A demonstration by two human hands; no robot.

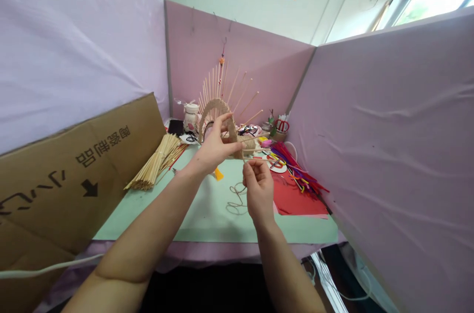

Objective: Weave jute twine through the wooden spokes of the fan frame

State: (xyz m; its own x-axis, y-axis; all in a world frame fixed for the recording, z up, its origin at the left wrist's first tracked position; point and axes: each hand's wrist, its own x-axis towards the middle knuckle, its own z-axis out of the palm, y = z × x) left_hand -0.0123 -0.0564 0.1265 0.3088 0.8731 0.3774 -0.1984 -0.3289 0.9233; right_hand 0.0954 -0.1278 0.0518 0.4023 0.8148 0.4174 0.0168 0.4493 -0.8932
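A curved beige band (216, 104) with many thin wooden sticks fanning out from its rim is held up above the table. My left hand (218, 142) grips the band's right side, thumb and fingers closed on it. Just below and to the right, my right hand (258, 184) is pinched near the band's lower end, where thin twine or a stick meets the fingertips; which one it holds is too small to tell. Loose twine (237, 199) hangs or lies in loops beside my right hand, over the pale green tabletop (207, 221).
A bundle of wooden sticks (157, 162) lies at left beside a cardboard sheet (81, 175). Right of my hands are red sheets (296, 197) and colourful pipe cleaners (296, 170). A white jar (191, 116) and red-handled scissors (282, 126) stand behind.
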